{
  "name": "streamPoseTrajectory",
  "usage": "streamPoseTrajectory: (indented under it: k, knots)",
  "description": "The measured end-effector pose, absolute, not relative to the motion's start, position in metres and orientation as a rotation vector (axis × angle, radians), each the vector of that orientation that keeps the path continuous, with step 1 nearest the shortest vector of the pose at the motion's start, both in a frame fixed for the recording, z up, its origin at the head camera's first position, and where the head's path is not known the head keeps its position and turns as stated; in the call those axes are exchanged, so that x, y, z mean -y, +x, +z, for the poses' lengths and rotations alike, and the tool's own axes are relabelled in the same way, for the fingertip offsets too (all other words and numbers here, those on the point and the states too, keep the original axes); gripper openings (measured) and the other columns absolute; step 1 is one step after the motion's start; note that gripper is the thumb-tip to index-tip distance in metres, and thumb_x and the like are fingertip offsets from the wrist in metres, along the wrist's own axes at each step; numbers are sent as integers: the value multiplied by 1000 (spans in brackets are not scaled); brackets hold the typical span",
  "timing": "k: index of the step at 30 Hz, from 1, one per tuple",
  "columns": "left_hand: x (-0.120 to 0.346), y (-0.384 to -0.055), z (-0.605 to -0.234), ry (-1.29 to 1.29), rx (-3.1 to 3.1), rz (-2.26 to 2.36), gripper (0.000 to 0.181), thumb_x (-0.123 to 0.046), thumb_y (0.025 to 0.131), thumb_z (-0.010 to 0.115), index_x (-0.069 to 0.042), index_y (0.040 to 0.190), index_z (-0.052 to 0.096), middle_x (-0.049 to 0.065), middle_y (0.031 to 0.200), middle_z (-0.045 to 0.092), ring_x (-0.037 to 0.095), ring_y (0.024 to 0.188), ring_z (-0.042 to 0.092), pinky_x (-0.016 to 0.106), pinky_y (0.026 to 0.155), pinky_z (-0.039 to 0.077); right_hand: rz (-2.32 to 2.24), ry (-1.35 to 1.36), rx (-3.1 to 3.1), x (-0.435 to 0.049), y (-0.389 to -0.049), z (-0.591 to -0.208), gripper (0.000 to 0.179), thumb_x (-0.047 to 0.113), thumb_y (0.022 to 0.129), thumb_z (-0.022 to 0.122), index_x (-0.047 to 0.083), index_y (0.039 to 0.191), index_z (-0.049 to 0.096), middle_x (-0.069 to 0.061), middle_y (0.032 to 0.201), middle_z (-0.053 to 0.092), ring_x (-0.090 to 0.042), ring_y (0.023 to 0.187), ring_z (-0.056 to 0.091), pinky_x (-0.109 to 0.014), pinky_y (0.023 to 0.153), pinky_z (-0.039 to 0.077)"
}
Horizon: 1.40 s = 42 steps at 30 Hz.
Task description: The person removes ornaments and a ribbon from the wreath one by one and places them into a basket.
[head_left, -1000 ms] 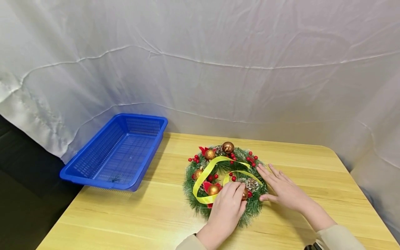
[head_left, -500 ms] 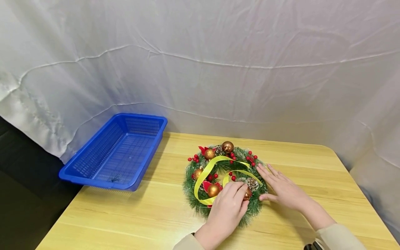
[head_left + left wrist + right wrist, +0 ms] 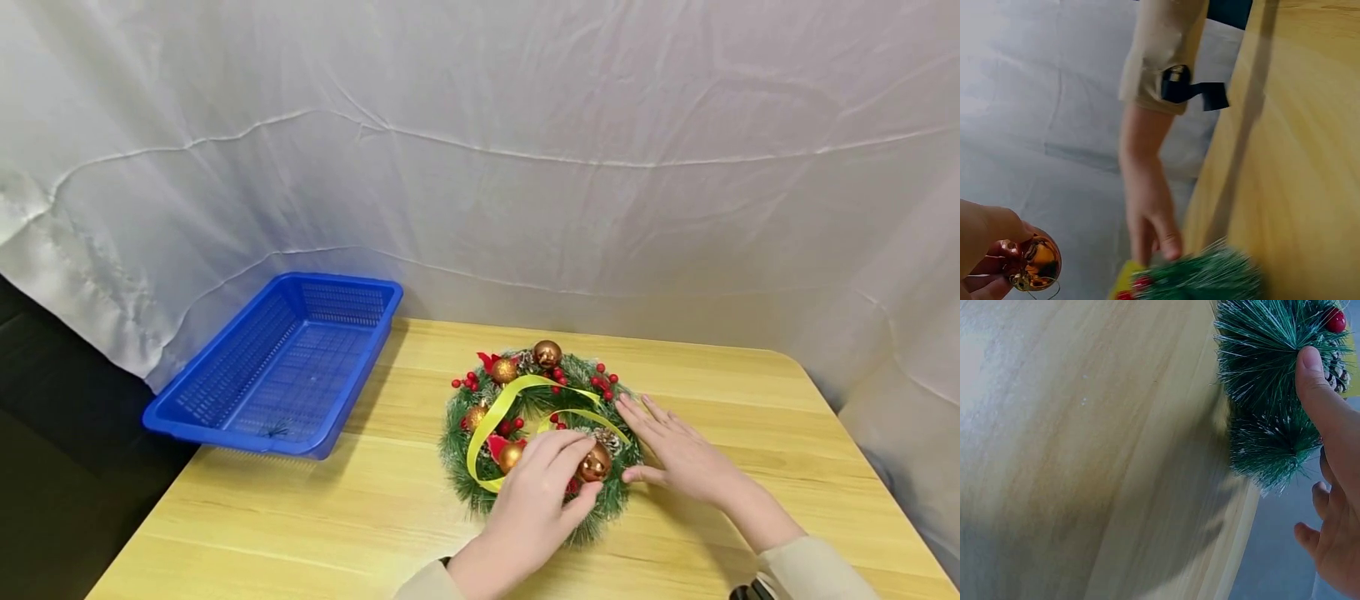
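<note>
A green pine wreath (image 3: pixel 463 479) with frosted tips lies on the table, dressed with red berries, pine cones and gold and copper baubles. A yellow ribbon (image 3: pixel 517 385) loops loosely across its top. My left hand (image 3: pixel 532 500) pinches a shiny copper bauble (image 3: pixel 595 462) over the wreath's near right part. In the left wrist view this bauble (image 3: pixel 1042 261) shows a thin hanging loop and sits apart from the greenery. My right hand (image 3: pixel 682 458) rests fingers spread against the wreath's right side; its thumb (image 3: pixel 1313 381) touches the needles in the right wrist view.
At the left stands a blue plastic basket (image 3: pixel 341 417), with a small dark green sprig (image 3: pixel 276 430) in it. Grey cloth (image 3: pixel 600 225) hangs behind the wooden table (image 3: pixel 750 392).
My left hand has drawn slightly left and up with the copper bauble, which now shows more fully. The ribbon's near left end has shifted a little. My right hand stays in place.
</note>
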<state>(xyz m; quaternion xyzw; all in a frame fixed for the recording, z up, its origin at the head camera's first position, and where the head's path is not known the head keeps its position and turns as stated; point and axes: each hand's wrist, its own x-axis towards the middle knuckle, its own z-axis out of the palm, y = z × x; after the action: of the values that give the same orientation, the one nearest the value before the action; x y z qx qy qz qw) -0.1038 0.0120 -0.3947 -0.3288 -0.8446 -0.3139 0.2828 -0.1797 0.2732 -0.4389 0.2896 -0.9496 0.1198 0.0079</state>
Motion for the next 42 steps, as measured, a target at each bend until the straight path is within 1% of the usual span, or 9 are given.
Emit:
streamPoseTrajectory:
  k: [2, 5, 10, 16, 23, 32, 35, 39, 42]
  knots:
    - [-2, -105, -386, -879, 2232, -878, 42, -18, 83, 74, -5, 121, 61, 2, 122, 59, 15, 114, 52, 24, 102, 40, 363, 903, 2975, -272, -179, -437, 95, 60, 81, 60, 11, 153, 21, -11, 157, 15, -39, 141, 12, -61, 110, 14]
    - [17, -107, -374, -841, 2186, -940, 43, -13, 79, 76, -3, 118, 62, 5, 118, 60, 19, 110, 55, 28, 98, 44, 345, 898, 2988, -271, -179, -435, 95, 60, 81, 59, 11, 153, 21, -10, 158, 15, -40, 141, 12, -60, 110, 12]
    - [51, -111, -365, -754, 2108, -958, 45, -7, 73, 79, -1, 115, 63, 11, 115, 62, 25, 106, 56, 34, 93, 49, 317, 892, 2987, -270, -177, -434, 94, 61, 81, 57, 12, 153, 21, -10, 157, 15, -40, 141, 13, -62, 110, 12]
    - [89, -114, -363, -670, 2087, -878, 46, -3, 71, 79, 2, 115, 63, 12, 113, 62, 27, 101, 58, 35, 88, 52, 309, 886, 3001, -270, -178, -434, 95, 62, 81, 57, 13, 153, 20, -9, 158, 14, -39, 142, 10, -62, 110, 11]
    - [127, -121, -363, -530, 2112, -827, 47, -1, 69, 82, 1, 113, 65, 12, 112, 63, 27, 102, 57, 41, 87, 50, 292, 876, 3013, -271, -179, -435, 96, 63, 81, 58, 13, 153, 19, -8, 158, 13, -38, 142, 8, -62, 110, 11]
    - [159, -128, -365, -414, 2132, -794, 46, 3, 66, 84, 1, 109, 67, 12, 110, 63, 28, 102, 56, 42, 85, 47, 286, 883, 3012, -271, -179, -435, 96, 63, 81, 59, 12, 153, 20, -9, 158, 13, -38, 142, 8, -63, 109, 11]
    - [167, -129, -369, -389, 2139, -788, 47, 3, 65, 85, 0, 108, 67, 12, 109, 64, 28, 101, 58, 39, 83, 48, 283, 888, 3008, -271, -179, -435, 96, 62, 81, 59, 12, 153, 20, -10, 158, 13, -39, 142, 9, -63, 109, 12]
    - [177, -130, -375, -345, 2165, -825, 47, 2, 64, 87, -2, 107, 69, 9, 108, 65, 21, 92, 61, 26, 77, 48, 279, 894, 3001, -271, -179, -436, 96, 62, 81, 59, 12, 153, 20, -10, 158, 13, -39, 142, 9, -63, 109, 12]
    - [184, -130, -379, -303, 2180, -877, 47, 2, 64, 87, -4, 106, 69, 6, 107, 66, 18, 87, 63, 20, 76, 47, 278, 891, 3004, -271, -180, -436, 96, 62, 81, 59, 12, 153, 19, -10, 158, 13, -39, 142, 8, -63, 109, 12]
